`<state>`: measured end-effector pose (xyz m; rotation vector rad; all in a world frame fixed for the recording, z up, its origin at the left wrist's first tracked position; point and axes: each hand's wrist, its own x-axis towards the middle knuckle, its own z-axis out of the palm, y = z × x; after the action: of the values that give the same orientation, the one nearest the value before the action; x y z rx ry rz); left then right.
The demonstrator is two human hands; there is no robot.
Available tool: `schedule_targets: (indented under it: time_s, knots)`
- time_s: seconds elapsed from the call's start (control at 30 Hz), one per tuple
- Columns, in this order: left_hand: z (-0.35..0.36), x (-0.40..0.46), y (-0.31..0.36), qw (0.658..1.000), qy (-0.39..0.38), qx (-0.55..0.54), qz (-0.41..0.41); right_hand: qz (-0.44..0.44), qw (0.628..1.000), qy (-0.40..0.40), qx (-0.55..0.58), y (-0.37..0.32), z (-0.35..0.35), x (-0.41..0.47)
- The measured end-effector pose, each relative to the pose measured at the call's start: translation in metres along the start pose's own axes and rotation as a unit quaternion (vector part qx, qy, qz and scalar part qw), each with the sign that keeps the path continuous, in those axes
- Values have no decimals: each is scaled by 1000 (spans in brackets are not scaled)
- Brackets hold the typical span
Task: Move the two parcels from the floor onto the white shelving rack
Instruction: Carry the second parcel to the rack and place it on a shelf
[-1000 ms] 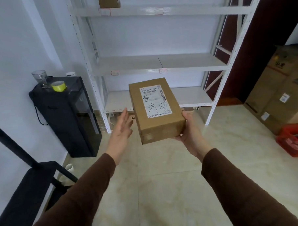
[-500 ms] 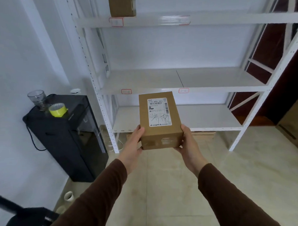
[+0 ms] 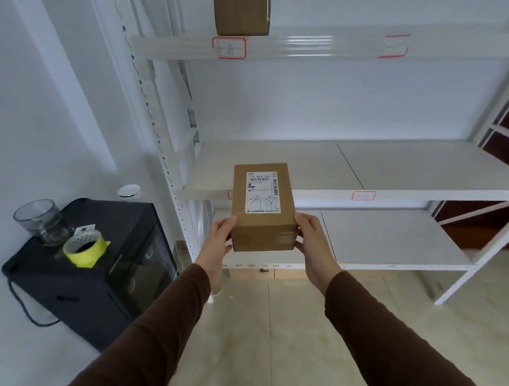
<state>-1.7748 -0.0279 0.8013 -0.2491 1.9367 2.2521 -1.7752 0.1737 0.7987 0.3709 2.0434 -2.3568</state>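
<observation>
Head view: a brown cardboard parcel [image 3: 262,207], white shipping label facing up, is held off the floor in front of the white shelving rack [image 3: 393,192], level with the front edge of its middle shelf. Left hand [image 3: 217,241] and right hand [image 3: 313,237] clasp the parcel's near end from opposite sides, fingers closed against the cardboard. A second parcel [image 3: 241,11] stands on the rack's upper shelf, above the held one. Left of the rack, a black cabinet [image 3: 85,276] carries a yellow tape roll [image 3: 85,249].
</observation>
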Motion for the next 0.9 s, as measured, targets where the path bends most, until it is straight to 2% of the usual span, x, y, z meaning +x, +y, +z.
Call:
schedule_targets:
  time_s: [0.17, 0.47, 0.67, 0.9]
  knots:
    - [-12, 105, 33, 1000, -16, -5, -2, 9, 1000, 11, -1, -20, 35, 97]
    - [8, 270, 74, 998, 49, -13, -40, 46, 998, -33, -12, -44, 59, 272]
    - [16, 340, 79, 994, 81, -1, -74, 77, 995, -55, -18, -44, 65, 350]
    - [10, 384, 76, 991, 97, -1, -90, 85, 994, -62, -34, -33, 76, 398]
